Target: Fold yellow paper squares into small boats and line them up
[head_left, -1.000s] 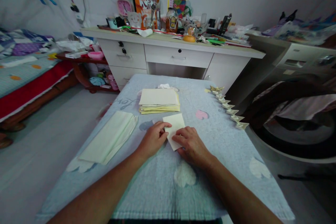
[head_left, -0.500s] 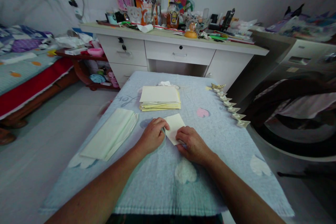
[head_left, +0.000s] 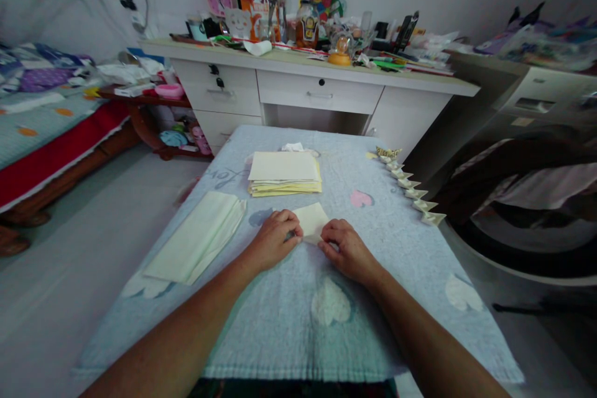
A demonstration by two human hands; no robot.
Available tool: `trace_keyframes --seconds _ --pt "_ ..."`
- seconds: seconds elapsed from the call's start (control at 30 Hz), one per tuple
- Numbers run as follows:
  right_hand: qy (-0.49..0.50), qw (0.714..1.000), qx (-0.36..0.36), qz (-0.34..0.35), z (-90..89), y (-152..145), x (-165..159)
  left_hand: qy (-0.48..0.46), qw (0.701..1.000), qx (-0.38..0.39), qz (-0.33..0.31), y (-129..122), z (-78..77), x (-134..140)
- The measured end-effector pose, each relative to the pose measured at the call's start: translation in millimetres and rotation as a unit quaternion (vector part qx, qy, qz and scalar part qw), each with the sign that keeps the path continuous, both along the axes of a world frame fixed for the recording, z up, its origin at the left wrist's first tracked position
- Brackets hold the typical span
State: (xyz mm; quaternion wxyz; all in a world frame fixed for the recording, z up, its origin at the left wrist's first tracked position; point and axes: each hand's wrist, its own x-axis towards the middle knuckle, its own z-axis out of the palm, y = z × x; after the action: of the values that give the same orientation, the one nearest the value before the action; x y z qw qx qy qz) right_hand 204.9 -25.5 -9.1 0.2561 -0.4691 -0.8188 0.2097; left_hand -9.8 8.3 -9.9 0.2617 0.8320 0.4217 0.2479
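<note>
A small cream sheet of paper (head_left: 311, 219) lies on the cloth-covered table between my hands, its near edge folded up. My left hand (head_left: 280, 237) pinches the paper's left corner between thumb and fingers. On the opposite side, my right hand (head_left: 346, 249) grips the right corner with curled fingers. Just beyond is a stack of cream and yellow paper (head_left: 284, 168). To the left lies a folded bundle of pale paper (head_left: 196, 239). Along the right edge stands a row of folded paper boats (head_left: 413, 193), the farthest one patterned.
The table (head_left: 261, 336) wears a pale blue cloth with heart prints. Behind it stands a white desk (head_left: 321, 84) crowded with jars, packets and small items. A front-loading washing machine (head_left: 508, 155) is close on the right, and a bed (head_left: 51, 118) is on the left.
The near corner of the paper has been folded upward, so less of the sheet shows. My right hand has shifted slightly to the right, and my left hand has moved onto the fold's left end.
</note>
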Motion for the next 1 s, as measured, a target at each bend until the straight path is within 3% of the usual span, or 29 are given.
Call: trace_keyframes --seconds 0.5,0.83,1.0 --pt "-0.006 0.999 -0.016 -0.037 0.0 -0.7 -3.4 0.024 0.999 0.038 -0.02 -3.2 1.2 1.3" --pt "-0.078 0.982 -0.044 -0.168 -3.7 0.6 -9.8 0.049 0.998 0.027 0.011 -3.1 -1.9 0.9" --pt "-0.074 0.978 -0.054 -0.186 -2.1 0.8 -10.4 0.054 0.998 0.039 0.016 -3.5 -3.4 1.9"
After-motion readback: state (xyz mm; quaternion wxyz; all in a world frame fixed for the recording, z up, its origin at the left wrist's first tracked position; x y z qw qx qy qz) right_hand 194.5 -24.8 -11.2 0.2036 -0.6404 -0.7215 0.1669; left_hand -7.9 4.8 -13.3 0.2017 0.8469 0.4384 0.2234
